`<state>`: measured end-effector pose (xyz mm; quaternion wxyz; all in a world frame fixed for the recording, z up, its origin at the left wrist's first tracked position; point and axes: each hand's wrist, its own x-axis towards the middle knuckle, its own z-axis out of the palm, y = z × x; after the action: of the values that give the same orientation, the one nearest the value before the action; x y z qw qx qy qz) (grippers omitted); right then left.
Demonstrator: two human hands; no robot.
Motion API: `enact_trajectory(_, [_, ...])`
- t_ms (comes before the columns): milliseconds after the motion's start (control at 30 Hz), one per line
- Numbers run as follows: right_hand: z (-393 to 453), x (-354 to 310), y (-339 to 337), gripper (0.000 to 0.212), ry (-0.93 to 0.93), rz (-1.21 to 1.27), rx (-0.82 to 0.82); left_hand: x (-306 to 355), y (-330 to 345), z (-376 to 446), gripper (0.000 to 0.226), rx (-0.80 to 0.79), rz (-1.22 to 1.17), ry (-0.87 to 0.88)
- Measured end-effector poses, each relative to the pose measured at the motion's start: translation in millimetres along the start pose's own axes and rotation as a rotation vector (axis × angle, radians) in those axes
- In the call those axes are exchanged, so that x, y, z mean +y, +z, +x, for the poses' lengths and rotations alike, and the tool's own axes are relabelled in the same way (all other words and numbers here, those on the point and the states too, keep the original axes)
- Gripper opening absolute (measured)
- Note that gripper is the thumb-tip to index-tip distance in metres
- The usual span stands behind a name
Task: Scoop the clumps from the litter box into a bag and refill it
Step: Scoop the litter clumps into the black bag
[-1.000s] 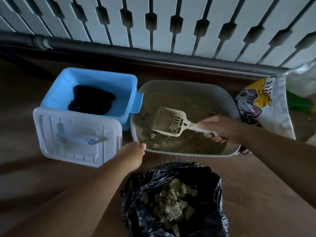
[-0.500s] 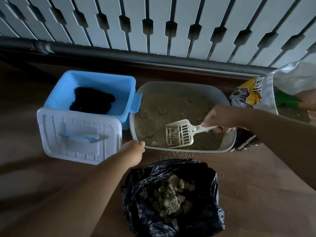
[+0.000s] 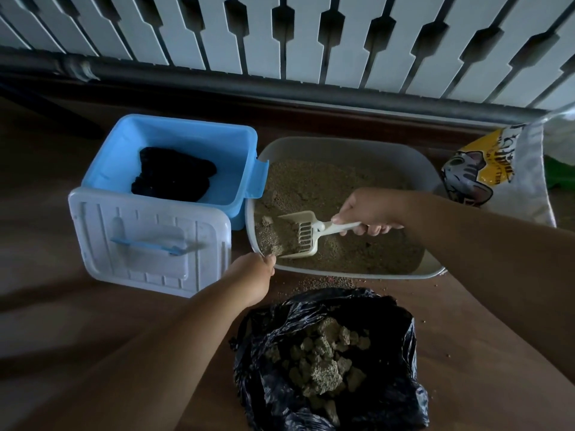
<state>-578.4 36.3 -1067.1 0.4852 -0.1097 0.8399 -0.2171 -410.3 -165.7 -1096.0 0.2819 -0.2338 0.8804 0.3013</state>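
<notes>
The litter box rim was gripped by the left hand. The slotted plastic scoop (dipped in grainy sand) was held by the right hand. The crinkly bag sat near.

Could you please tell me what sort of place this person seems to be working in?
Probably a home balcony or porch kept as a cat corner: a white slatted railing over a grey metal pipe edges the brown wooden floor, where a grey plastic litter box and a printed cat-litter sack sit.
</notes>
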Motion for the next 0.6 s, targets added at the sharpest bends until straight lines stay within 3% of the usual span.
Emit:
enact_trajectory(267, [0.3,26.7,19.3,0.037,0.01,0.313,-0.048,-2.5,-0.4,2.4,0.042,-0.026,0.002,-0.003])
enact_trajectory(367, [-5.2,36.8,28.5,0.029,-0.026,0.415,-0.04,-1.9,-1.7,2.2,0.038,-0.034,-0.001,-0.01])
enact_trajectory(600, [-40.9,61.0,27.7,0.034,-0.167,0.628,-0.125,-1.2,-3.2,-2.7,0.04,-0.051,-0.062,-0.044])
